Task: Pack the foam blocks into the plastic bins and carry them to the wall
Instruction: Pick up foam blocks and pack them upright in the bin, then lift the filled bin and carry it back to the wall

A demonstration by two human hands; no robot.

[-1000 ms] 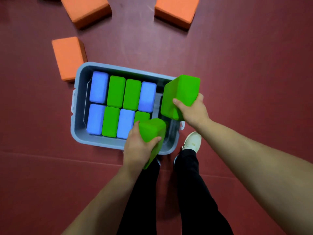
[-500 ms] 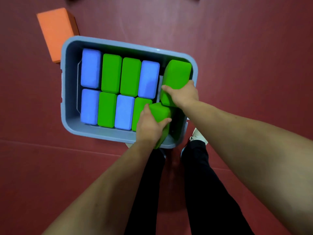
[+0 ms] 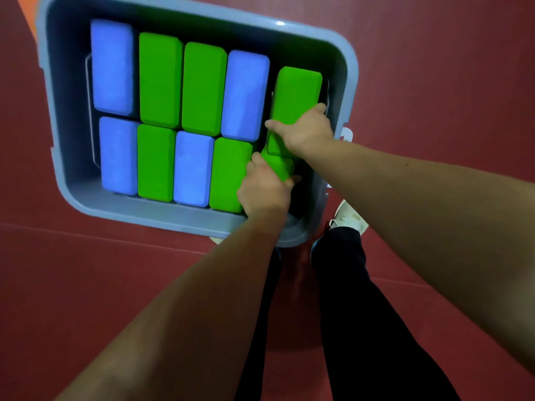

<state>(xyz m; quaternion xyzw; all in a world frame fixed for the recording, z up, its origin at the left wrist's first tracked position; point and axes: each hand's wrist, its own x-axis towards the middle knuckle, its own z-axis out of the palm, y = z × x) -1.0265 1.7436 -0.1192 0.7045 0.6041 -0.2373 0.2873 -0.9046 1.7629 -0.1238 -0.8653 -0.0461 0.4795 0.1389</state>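
**Two green blocks going into the bin's right-hand column**

I am logging both hands down inside the plastic bin [image 3: 346, 56], which is sitting on the red floor [image 3: 434, 82]. The right hand [image 3: 307, 130] is clamping the far green block [image 3: 298, 91] across its narrow sides. Its thumb is lying on the side facing the packed rows and its fingers on the side toward the bin wall. The left hand [image 3: 265, 192] is curling round the near green block [image 3: 279, 167]. The two blocks are touching end to end in the one open column. I cannot tell how deep the near one is sitting, because the hand is covering most of it.

The packed blocks [image 3: 160, 79], blue and green, are standing on edge in two rows of four, side against side. A sliver of an orange block [image 3: 29, 10] is showing outside the bin's far left corner.

Handling, my judgement:
- **Foam:** I am reading it as light, soft and matte, so it should be grippy and not fragile. One hand per block is proving enough.
- **Fit:** The column is looking snug, and fingers wedged between block and wall are taking up room. I am expecting a press on the top face to seat each block better than a squeeze on its sides.
- **Carry:** The bin is the stiff part. I am judging its rim at the two short ends to be the place to take hold, one hand at each.
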